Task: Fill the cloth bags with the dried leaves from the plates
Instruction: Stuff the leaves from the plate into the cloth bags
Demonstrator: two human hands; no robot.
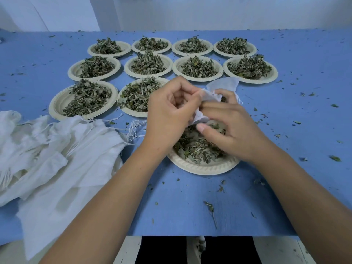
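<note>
Head view: cloth bag held in both hands over the near plate

1. Cloth bag (209, 97): white, thin, crumpled. It is held between the two hands, above the far edge of the near plate, with its far end trailing toward the bench behind the right hand.
2. Left hand (167, 111): grip narrow, fingers curled, thumb and fingertips pinching the bag's left edge.
3. Right hand (234, 134): grip closed on the bag's right side, fingers bent over the cloth and thumb stretched toward the left hand. Part of the bag is hidden beneath this hand.
4. Near plate (203, 166): pale with an embossed rim, directly under both hands. It holds a mound of dried leaves (196, 147), green-grey and partly covered by the right hand.
5. Ten plates (76, 70): same pattern, each heaped with leaves. They stand in rows of four, four and two beyond the hands.
6. Heap of cloth bags (57, 149): white and loosely piled at the left of the bench, with drawstrings (135, 128) trailing toward the left wrist.
7. Bench (181, 206): blue covering, strewn with leaf crumbs (209, 205).
</note>
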